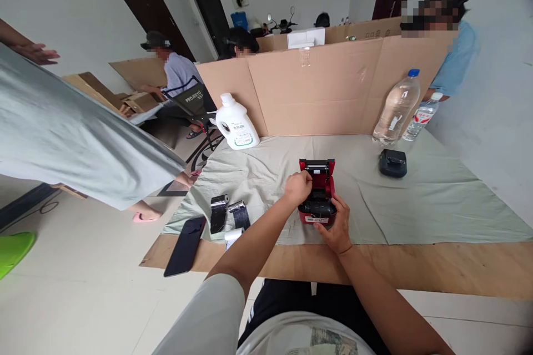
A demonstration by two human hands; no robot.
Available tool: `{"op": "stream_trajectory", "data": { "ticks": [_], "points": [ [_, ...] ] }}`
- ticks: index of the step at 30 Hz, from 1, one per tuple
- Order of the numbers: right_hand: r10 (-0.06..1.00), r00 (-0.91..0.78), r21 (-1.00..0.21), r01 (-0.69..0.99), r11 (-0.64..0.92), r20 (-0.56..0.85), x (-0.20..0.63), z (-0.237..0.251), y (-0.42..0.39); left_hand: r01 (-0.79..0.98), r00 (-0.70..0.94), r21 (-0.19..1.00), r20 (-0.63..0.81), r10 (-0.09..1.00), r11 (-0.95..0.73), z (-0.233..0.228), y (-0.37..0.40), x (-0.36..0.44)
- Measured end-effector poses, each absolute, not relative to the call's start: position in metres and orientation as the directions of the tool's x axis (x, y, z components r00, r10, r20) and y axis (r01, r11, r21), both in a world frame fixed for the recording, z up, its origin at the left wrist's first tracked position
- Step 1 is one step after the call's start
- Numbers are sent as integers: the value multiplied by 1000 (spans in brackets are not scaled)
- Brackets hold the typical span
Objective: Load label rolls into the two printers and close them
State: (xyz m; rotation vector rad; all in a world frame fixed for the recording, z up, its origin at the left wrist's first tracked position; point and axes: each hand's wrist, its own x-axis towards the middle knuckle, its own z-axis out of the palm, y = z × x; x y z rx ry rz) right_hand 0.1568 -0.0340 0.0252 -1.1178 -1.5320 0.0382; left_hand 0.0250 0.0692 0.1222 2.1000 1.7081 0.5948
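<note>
On the cloth, one open red machine, two dark rolls, one white roll. With left hand, reaches its lid, fingers curled, cannot tell if gripping; with right hand, clasps the machine's near right corner.

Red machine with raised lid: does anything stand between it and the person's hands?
Nothing visible does. The left hand is at the open top of the red machine; the right hand touches its right side. Black rolls lie apart, to the left.
</note>
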Motion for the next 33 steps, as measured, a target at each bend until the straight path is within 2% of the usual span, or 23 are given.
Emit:
{"op": "stream_trajectory", "data": {
  "ticks": [3, 8, 12, 15, 17, 19, 21, 23, 25, 26, 27, 29, 33],
  "points": [
    [645, 140, -582, 603, 546, 751, 157, 25, -34, 912, 261, 323, 18, 965, -253, 135, 73, 30],
    [648, 136, -579, 608, 542, 749, 157, 23, -33, 865, 499, 134, -140, 855, -483, 134, 76, 47],
    [652, 140, -581, 616, 532, 745, 157, 22, -32, 823, 546, 58, -350, 761, -565, 130, 86, 64],
    [655, 139, -577, 628, 522, 743, 158, 22, -31, 838, 521, 49, -367, 770, -544, 130, 91, 68],
    [655, 133, -572, 634, 520, 744, 158, 21, -31, 839, 534, 84, -310, 786, -537, 130, 90, 63],
    [653, 129, -567, 637, 522, 747, 158, 21, -31, 827, 557, 216, -184, 810, -520, 129, 85, 55],
    [644, 129, -559, 641, 526, 754, 159, 21, -31, 751, 549, 454, -29, 835, -478, 128, 77, 41],
    [638, 126, -552, 644, 530, 759, 160, 22, -31, 566, 519, 719, 67, 852, -402, 127, 69, 21],
    [641, 112, -548, 640, 538, 759, 160, 23, -32, 343, 507, 899, 67, 859, -272, 128, 65, -9],
    [644, 107, -549, 638, 540, 757, 160, 24, -32, 266, 512, 944, 32, 859, -193, 129, 65, -28],
    [647, 105, -551, 635, 540, 755, 160, 24, -32, 253, 496, 960, -25, 868, -116, 131, 66, -50],
    [651, 114, -560, 633, 535, 751, 160, 25, -33, 352, 388, 936, -135, 912, -12, 138, 69, -97],
    [654, 136, -575, 629, 524, 744, 159, 25, -33, 625, 149, 760, -337, 930, 176, 154, 68, -194]
  ]
}}
